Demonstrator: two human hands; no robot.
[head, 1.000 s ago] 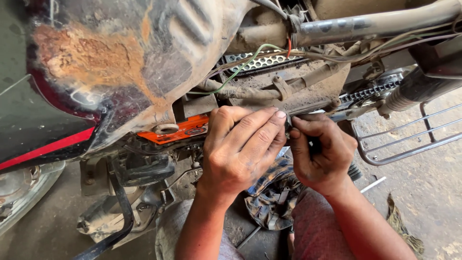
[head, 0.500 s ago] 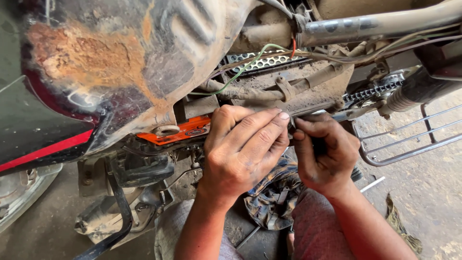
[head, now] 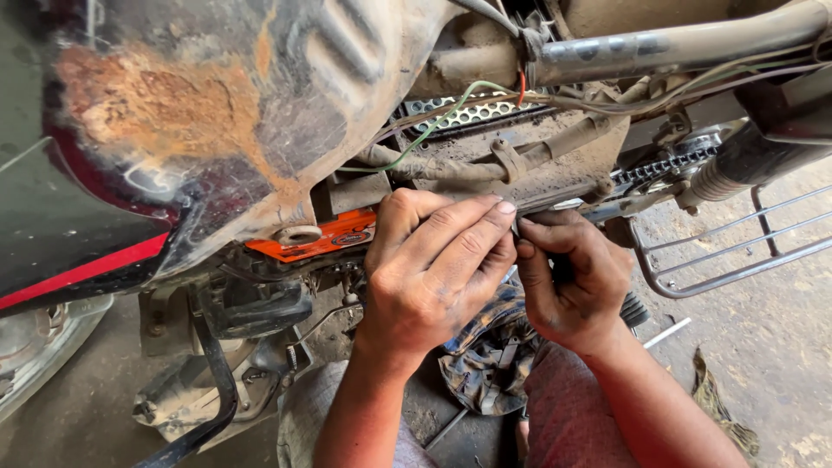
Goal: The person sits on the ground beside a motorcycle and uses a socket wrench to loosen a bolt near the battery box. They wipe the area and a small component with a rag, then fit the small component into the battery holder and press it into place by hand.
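Motorcycle underside [head: 537,165]: left hand [head: 433,269] flat against it, right hand [head: 572,277] fingers pinching something unseen.

the left hand [head: 433,269] and right hand [head: 572,282] work fingertip to fingertip in a narrow slot under the dirty frame plate [head: 537,160], which closes off the way up. to the left the rusted tank shell [head: 199,121] and the orange tag [head: 316,238] crowd the left hand. a loose green wire [head: 433,121] and other cables hang above the knuckles. on the right the drive chain [head: 663,165] and the wire footrest rack [head: 737,251] block the side. below, a checked rag [head: 485,355] and the black lever [head: 217,381] fill the ground; open room lies only toward the wrists and on the bare floor [head: 780,347] at far right
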